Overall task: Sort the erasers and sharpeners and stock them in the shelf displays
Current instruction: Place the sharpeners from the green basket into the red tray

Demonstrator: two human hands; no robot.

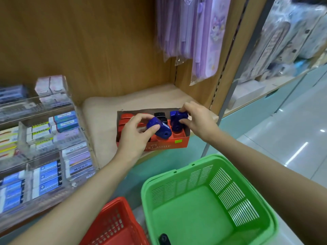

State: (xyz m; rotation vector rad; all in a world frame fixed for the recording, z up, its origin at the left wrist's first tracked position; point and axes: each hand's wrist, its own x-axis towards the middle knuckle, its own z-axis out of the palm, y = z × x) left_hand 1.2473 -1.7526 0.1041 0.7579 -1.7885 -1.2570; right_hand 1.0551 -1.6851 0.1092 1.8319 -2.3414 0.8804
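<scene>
Two baskets sit nearest: a green basket with one black sharpener at its near wall, and a red basket beside it. Beyond, the left hand pinches a blue sharpener over the red carton, while the right hand curls round a second blue sharpener at the carton's right end. The carton sits at the shelf's front edge, so a hard push could tip it off.
</scene>
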